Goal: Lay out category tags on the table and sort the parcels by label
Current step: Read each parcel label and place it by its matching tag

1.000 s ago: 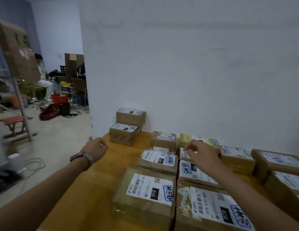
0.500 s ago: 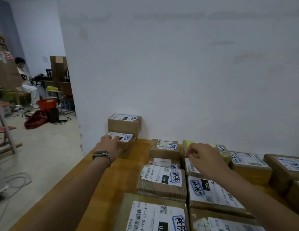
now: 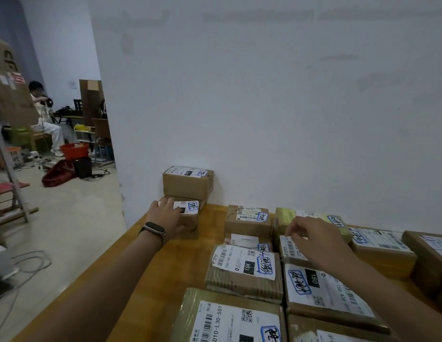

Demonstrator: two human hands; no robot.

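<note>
Several cardboard parcels with white labels lie on the wooden table (image 3: 163,280). In the far left corner two small parcels are stacked against the wall. My left hand (image 3: 165,215), with a watch on its wrist, grips the lower small parcel (image 3: 190,222), fingers on top and thumb on its near side. The upper parcel (image 3: 188,183) rests partly on it. My right hand (image 3: 313,239) hovers with curled fingers over a labelled parcel (image 3: 290,248) beside a yellow-green parcel (image 3: 284,215); nothing shows in it. Nearer me lie the 15H parcel (image 3: 242,272) and the 150 parcel (image 3: 326,292).
A white wall (image 3: 264,119) stands right behind the table. More parcels (image 3: 382,250) fill the right side. To the left, past the table edge, is floor with cables (image 3: 30,265), a red stool (image 3: 8,191), a red bucket (image 3: 74,150) and a seated person (image 3: 46,114).
My left hand has gone from the table's left edge forward onto the lower small parcel and closed on it. My right hand has stayed over the same parcels.
</note>
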